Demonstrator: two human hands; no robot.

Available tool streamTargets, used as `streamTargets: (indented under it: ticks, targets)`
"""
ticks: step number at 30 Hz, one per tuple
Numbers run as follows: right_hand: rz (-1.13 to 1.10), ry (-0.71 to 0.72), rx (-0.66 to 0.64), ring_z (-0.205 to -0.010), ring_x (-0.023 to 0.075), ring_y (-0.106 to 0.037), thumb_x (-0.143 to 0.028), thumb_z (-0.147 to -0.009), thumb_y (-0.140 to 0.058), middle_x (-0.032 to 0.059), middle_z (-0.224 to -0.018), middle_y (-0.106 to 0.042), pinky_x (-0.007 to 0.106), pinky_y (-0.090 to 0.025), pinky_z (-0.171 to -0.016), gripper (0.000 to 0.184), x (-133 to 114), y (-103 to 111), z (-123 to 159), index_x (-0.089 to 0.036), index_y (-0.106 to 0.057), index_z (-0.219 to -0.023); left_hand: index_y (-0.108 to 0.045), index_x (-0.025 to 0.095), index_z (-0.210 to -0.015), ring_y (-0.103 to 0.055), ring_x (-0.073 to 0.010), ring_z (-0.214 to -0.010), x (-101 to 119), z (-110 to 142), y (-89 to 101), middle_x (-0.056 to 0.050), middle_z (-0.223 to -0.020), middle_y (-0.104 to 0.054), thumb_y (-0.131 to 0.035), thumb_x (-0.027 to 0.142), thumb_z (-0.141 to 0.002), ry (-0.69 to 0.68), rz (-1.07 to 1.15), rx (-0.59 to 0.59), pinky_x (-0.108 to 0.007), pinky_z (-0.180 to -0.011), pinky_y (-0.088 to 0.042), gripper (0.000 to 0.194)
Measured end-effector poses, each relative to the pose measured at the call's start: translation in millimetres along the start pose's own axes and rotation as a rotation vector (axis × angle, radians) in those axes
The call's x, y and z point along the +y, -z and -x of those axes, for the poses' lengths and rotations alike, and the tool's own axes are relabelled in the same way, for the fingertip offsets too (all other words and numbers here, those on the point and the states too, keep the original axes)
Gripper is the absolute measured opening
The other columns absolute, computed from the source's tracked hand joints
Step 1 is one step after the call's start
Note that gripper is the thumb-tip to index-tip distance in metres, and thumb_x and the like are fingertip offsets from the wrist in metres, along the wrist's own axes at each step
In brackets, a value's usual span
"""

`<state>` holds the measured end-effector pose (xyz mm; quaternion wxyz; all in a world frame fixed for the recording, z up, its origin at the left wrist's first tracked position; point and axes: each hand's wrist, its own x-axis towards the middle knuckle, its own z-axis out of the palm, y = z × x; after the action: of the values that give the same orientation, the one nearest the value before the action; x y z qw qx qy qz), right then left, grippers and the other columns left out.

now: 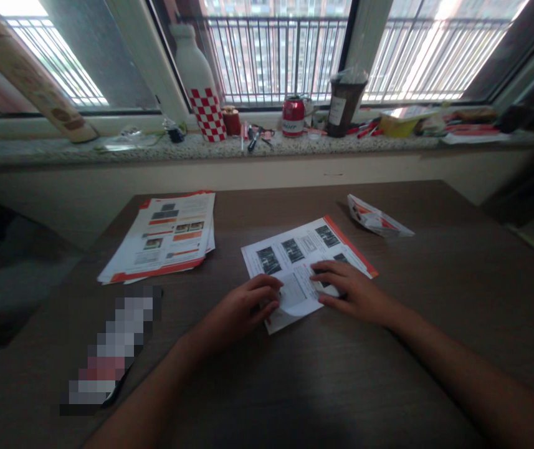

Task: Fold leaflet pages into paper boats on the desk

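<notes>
A printed sheet of paper [292, 252] with dark pictures and a red-orange edge lies at an angle on the table. Its near edge curls up a little between my hands. My left hand [252, 300] is at the sheet's lower left edge, its fingers bent and the thumb close to them, with paper at the fingertips. On the right part of the sheet rests my right hand [348, 290], fingers and thumb stretched apart on the print. The paper directly under both palms is hidden. Behind the right hand stands a small folded paper piece [376, 218].
A stack of printed sheets [168, 231] lies at the left of the brown table [257, 399]. Nearer me is a blurred-out long object [112, 349]. The windowsill [149, 149] holds a checkered bottle [207, 112], a red can [293, 116], a dark cup [341, 103] and clutter.
</notes>
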<state>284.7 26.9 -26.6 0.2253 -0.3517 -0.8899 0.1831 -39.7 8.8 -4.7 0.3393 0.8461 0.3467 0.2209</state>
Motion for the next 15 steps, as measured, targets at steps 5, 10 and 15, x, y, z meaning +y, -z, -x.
streamTargets:
  ticks: [5,10,15]
  targets:
    - [0.034,-0.004,-0.062,-0.139,0.0359,-0.053,-0.052,-0.089,-0.077,0.0109,-0.151,-0.057,0.058,-0.048,-0.110,0.057,-6.5,3.9,1.9,-0.031,-0.064,-0.141,-0.067,0.021,-0.099,-0.068,-0.0195,-0.105,-1.0,-3.2,2.2,-0.006,-0.114,-0.070,-0.055,0.024,-0.105,0.068,-0.007,0.141,-0.035,-0.094,-0.056,0.014]
    - [0.045,0.028,-0.045,-0.134,0.0316,-0.058,-0.040,-0.099,-0.068,0.0105,-0.145,-0.062,0.055,-0.051,-0.107,0.035,-10.0,0.3,-0.6,-0.030,-0.069,-0.133,-0.066,0.020,-0.102,-0.068,-0.0197,-0.092,-1.3,-2.6,4.4,-0.005,-0.100,-0.071,-0.051,0.031,-0.108,0.174,-0.015,0.270,-0.033,-0.082,-0.055,0.020]
    - [0.005,0.048,0.004,-0.129,0.0289,-0.060,-0.029,-0.106,-0.055,0.0110,-0.139,-0.065,0.053,-0.053,-0.104,0.025,-9.7,-0.4,-3.5,-0.026,-0.073,-0.124,-0.065,0.022,-0.110,-0.069,-0.0218,-0.099,-6.4,1.5,10.6,-0.005,-0.108,-0.071,-0.050,0.037,-0.108,0.163,-0.024,0.286,-0.034,-0.085,-0.055,0.021]
